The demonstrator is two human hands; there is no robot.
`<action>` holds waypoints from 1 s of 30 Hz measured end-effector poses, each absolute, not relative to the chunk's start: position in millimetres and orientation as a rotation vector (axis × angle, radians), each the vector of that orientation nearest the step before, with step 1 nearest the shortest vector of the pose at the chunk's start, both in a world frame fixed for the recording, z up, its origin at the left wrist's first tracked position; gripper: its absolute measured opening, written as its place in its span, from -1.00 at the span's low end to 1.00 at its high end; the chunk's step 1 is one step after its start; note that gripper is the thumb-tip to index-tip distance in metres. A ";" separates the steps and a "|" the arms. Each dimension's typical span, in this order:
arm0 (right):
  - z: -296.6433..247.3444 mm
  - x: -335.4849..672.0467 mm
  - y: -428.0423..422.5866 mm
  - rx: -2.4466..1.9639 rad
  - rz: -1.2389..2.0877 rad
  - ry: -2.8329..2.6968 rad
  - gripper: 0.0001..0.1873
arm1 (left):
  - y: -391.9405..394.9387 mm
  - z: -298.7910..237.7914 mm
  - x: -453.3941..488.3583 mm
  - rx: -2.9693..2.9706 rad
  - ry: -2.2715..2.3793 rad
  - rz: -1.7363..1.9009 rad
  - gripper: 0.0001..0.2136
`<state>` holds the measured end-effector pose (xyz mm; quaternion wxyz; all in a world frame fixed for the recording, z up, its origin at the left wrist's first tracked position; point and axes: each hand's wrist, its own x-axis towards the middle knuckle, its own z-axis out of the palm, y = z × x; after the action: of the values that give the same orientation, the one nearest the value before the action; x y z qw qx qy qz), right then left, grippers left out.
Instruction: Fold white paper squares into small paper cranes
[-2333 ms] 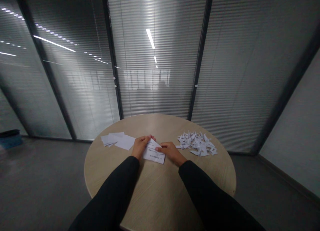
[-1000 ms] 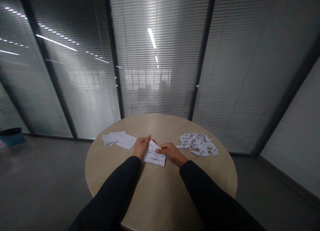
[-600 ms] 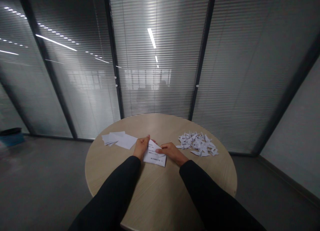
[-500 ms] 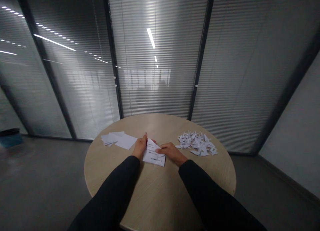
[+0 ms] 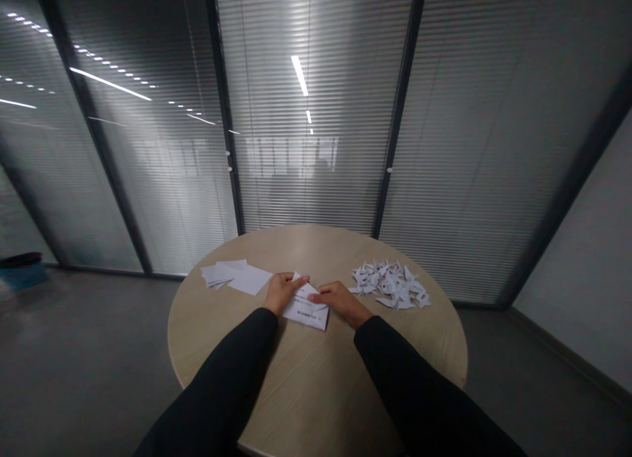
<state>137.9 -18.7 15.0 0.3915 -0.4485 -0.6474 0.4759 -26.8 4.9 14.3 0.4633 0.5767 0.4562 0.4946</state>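
Note:
A printed sheet of paper (image 5: 307, 313), with one upper corner folded over on the right, is between my hands near the middle of the round table. My left hand (image 5: 282, 291) grips its upper left edge, the thumb and fingers reaching across the top. On the right side, my right hand (image 5: 340, 300) pinches the folded edge between thumb and fingers. Lines of dark print show on the side facing me. The fingertips behind the paper are hidden.
Several blank white sheets (image 5: 249, 279) lie overlapping at the table's left. A heap of folded paper pieces (image 5: 392, 282) sits on the right. The wooden table (image 5: 306, 391) stands before a glass wall with blinds (image 5: 316, 193). A blue bin (image 5: 22, 271) is on the floor far left.
My left hand's fingers have moved from upright at the paper's left edge to lying across its top, covering part of the print. My right hand keeps its hold.

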 end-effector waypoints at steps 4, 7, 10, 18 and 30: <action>19.8 137.5 -22.4 -1.173 1.222 -1.662 -0.62 | 2.7 16.3 -25.8 1.561 1.213 1.237 -0.61; 18.9 137.4 -21.8 -1.191 1.223 -1.649 -0.63 | 1.8 16.8 -24.7 1.589 1.260 1.238 -0.62; 15.6 137.8 -19.6 -1.187 1.233 -1.647 -0.62 | 2.6 15.9 -24.5 1.575 1.253 1.205 -0.62; 12.9 138.5 -17.4 -1.192 1.188 -1.669 -0.63 | 6.4 12.6 -25.6 1.498 1.213 1.127 -0.61; 7.2 140.3 -12.2 -1.195 1.025 -1.754 -0.64 | 2.5 17.8 -27.2 1.491 1.058 1.170 -0.68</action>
<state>140.3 -12.2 7.2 0.3826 -0.4685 -0.6875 0.4018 -27.2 2.5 17.8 0.4667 0.6075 0.4310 0.4769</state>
